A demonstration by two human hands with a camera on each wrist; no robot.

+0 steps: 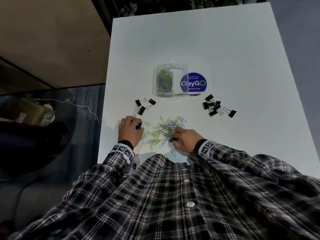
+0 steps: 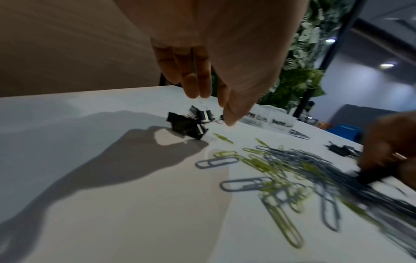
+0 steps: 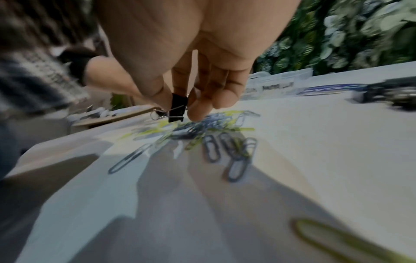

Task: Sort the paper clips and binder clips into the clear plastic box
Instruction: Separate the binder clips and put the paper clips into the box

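Pinching a black binder clip (image 3: 178,110) between thumb and fingertips, the right hand (image 1: 186,140) sat at the 5 o'clock edge of the loose paper clips (image 1: 164,131); the clip's wire handle stuck out to the side, just above the pile

Left hand (image 1: 130,130) lay at 9 o'clock of the same pile, fingers curled down with a second black binder clip (image 1: 139,125) at their tips. In the left wrist view a wire loop ran between the fingers, so it looked pinched by its handle

Green and grey-blue paper clips spread over the white table (image 1: 225,49) between both hands, tangled thickest toward the right hand

At 12 o'clock of the pile stood the clear plastic box (image 1: 170,82); its 9 o'clock compartment held a heap of green and blue paper clips, the 3 o'clock compartment showed none

Small group of binder clips (image 1: 142,106) at 11 o'clock of the pile, one of them brown (image 1: 152,101). Larger black cluster (image 1: 214,106) at 2 o'clock, well apart

Round blue sticker (image 1: 196,84) reading "ClayGO" lay partly under the box's 3 o'clock side

Plaid sleeves; marker-patterned wristbands (image 1: 123,150) on both wrists
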